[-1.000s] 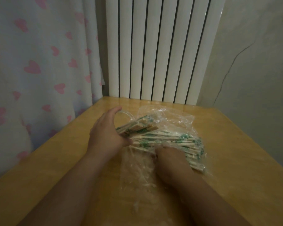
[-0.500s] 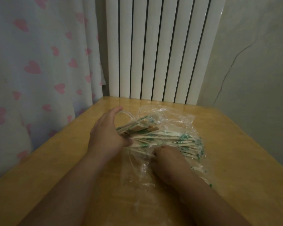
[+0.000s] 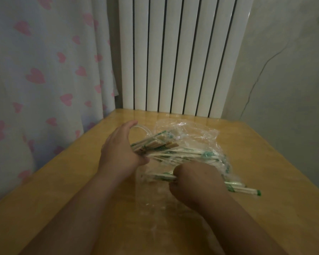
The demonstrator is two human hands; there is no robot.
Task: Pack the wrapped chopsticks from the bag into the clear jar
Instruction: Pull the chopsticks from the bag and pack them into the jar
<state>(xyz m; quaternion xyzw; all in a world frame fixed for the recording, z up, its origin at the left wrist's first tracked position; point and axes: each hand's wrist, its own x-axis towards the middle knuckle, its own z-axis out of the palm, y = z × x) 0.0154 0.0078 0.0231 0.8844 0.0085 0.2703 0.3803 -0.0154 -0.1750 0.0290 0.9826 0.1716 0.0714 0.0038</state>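
Entry, packing step, mid-transfer.

Change noted: half a second ago my right hand (image 3: 195,181) lay flat-ish over the pile inside the bag (image 3: 195,132). It is now a closed fist round a small bundle (image 3: 160,176) of wrapped chopsticks (image 3: 191,154) and has drawn back toward 6 o'clock. The bundle's near ends stick out of the fist toward 9 o'clock. Green-printed ends poke out past the wrist toward 4 o'clock, where none showed before. The bag film has been dragged and creased along with the pull.

No change: my left hand (image 3: 121,150) sits at about 10 o'clock of the bag, fingers curved over the clear jar (image 3: 141,128) and thumb tucked under, gripping it. Only a curved arc of the jar's clear rim shows past my fingertips, and the rest is hidden by the hand. A fan of chopsticks already loaded juts from the jar toward 3 o'clock.

Location of stock: most chopsticks lie in the bag at the middle of the desk (image 3: 66,196), between my hands and toward 2 o'clock.

Reading: one more batch is picked but not yet loaded. I cannot tell whether the bundle is wholly free of the film. Next move, I judge, is to carry it toward 10 o'clock and feed it in beside the loaded fan. Risk: film snagging, or loose sticks slipping from the fist.
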